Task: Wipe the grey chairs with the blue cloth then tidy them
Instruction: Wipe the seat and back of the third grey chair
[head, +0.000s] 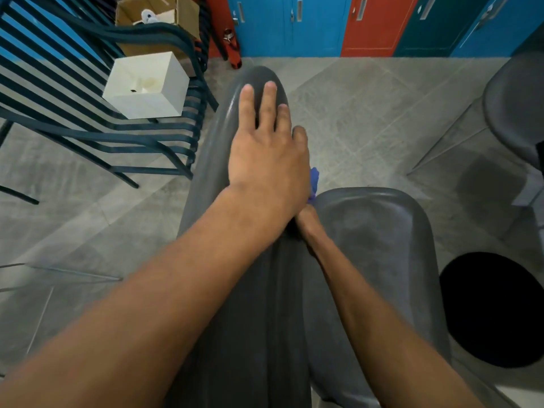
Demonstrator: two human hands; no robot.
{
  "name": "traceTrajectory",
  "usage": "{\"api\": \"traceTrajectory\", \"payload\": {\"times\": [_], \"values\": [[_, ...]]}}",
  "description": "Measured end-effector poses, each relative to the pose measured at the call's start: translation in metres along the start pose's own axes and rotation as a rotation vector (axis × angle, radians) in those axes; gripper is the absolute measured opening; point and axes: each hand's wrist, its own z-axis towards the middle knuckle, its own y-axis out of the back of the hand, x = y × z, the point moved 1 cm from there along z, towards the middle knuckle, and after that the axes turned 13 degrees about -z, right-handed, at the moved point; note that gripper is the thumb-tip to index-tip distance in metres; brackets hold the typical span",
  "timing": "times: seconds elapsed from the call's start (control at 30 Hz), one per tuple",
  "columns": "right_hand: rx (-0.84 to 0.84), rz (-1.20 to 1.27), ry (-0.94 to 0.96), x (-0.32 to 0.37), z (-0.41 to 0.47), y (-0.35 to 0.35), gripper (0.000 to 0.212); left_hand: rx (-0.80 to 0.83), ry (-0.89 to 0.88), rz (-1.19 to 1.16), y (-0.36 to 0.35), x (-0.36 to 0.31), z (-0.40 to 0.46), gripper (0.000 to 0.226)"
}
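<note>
A grey plastic chair stands right below me; its backrest top runs up the middle of the view and its seat lies to the right. My left hand rests flat on the backrest top with straight fingers. My right hand is mostly hidden under my left wrist, down at the joint between backrest and seat. It holds the blue cloth, of which only a small corner shows. A second grey chair stands at the right edge.
Stacked dark blue slatted chairs stand on the left with a white box on top. A cardboard box and blue and red lockers line the back. A black round bin sits lower right. Grey tiled floor lies all round.
</note>
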Motion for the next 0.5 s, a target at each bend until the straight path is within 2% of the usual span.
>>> {"api": "traceTrajectory", "payload": {"times": [0.07,0.13,0.23,0.3,0.4,0.5], "values": [[0.010,0.055,0.013,0.010,-0.059,-0.003,0.048,0.031,-0.035,-0.025,-0.001,-0.010,0.030,0.058],[0.038,0.089,0.043,-0.002,-0.085,-0.010,0.042,0.088,-0.069,-0.057,-0.010,-0.022,0.050,0.053],[0.030,0.080,0.020,-0.020,-0.057,-0.014,0.049,0.156,-0.099,-0.055,-0.042,-0.039,0.058,0.045],[0.059,0.082,0.033,-0.011,-0.041,0.000,0.048,0.132,-0.056,-0.120,-0.073,-0.052,0.052,0.041],[0.062,0.124,0.096,0.018,-0.040,0.032,0.043,0.027,0.106,-0.500,-0.123,-0.078,0.027,0.042],[0.063,0.036,0.153,0.027,-0.034,0.044,0.051,-0.083,0.315,-0.846,-0.153,-0.101,-0.018,0.053]]}}
